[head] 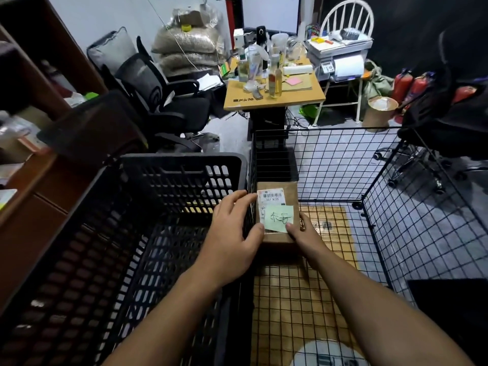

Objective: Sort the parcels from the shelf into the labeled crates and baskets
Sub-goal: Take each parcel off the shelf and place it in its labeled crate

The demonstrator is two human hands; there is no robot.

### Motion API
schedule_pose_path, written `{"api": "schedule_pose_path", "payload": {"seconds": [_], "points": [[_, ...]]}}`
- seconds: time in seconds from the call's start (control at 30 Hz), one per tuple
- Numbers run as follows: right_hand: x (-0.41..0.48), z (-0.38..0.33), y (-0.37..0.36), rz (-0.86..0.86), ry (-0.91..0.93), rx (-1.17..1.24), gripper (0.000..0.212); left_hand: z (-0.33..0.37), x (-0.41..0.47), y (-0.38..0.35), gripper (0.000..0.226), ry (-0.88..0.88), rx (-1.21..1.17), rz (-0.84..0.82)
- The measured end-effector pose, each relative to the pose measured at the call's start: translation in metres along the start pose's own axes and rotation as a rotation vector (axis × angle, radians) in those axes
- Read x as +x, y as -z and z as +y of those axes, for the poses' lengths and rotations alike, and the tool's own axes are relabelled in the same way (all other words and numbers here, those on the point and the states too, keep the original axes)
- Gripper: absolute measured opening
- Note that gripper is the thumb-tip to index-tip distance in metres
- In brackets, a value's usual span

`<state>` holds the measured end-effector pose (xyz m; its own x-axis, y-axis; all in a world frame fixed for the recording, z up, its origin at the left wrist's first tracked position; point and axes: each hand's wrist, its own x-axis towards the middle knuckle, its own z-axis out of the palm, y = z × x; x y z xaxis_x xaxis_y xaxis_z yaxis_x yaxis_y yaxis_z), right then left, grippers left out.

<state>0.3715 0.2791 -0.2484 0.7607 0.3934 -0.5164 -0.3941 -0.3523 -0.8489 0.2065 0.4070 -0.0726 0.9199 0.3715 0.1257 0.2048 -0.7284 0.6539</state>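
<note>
I hold a small brown cardboard parcel [277,188] with both hands, over the left side of the wire basket [396,207]. A white barcode label and a green sticky note [278,218] with handwriting cover its top. My left hand [235,233] grips its left edge, thumb on the note's corner. Gripping the lower right corner is my right hand [303,231]. The black plastic crate [158,165] stands directly left of the basket, and a bright object shows dimly at its far bottom.
A brown flat parcel [330,233] lies on the basket floor, with a white round item [324,352] nearer me. A brown shelf [39,114] stands at left. Office chairs [163,101], a cluttered wooden table [274,96] and fire extinguishers [412,85] fill the room beyond.
</note>
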Motion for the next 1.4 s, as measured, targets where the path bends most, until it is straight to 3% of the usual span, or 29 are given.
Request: {"api": "schedule_pose_path", "payload": {"seconds": [0.13, 0.2, 0.3, 0.4, 0.53, 0.9, 1.03, 1.4], "points": [[-0.009, -0.012, 0.002, -0.075, -0.036, 0.049, 0.064, -0.001, 0.001, 0.003, 0.062, -0.005, -0.009, -0.006], [-0.016, -0.021, 0.004, 0.011, -0.015, -0.01, 0.07, -0.001, 0.002, 0.005, 0.059, -0.025, -0.006, -0.009], [-0.04, -0.033, 0.003, 0.158, 0.067, -0.213, 0.061, -0.002, 0.004, 0.009, 0.057, -0.053, 0.024, -0.026], [-0.07, -0.04, 0.005, 0.216, 0.16, -0.492, 0.056, -0.002, 0.005, 0.012, 0.059, -0.092, 0.076, -0.057], [-0.118, -0.053, 0.011, 0.262, 0.231, -0.78, 0.065, 0.001, 0.001, 0.021, 0.06, -0.16, 0.095, -0.095], [-0.305, -0.058, 0.005, 0.734, 0.137, -1.194, 0.063, 0.017, -0.051, 0.057, 0.059, -0.579, 0.217, -0.238], [-0.37, -0.042, -0.012, 0.881, 0.099, -1.221, 0.063, 0.04, -0.076, 0.06, 0.059, -0.734, 0.227, -0.255], [-0.561, 0.073, -0.043, 1.262, -0.184, -1.115, 0.058, 0.152, -0.197, 0.017, 0.059, -1.226, -0.08, -0.422]]}}
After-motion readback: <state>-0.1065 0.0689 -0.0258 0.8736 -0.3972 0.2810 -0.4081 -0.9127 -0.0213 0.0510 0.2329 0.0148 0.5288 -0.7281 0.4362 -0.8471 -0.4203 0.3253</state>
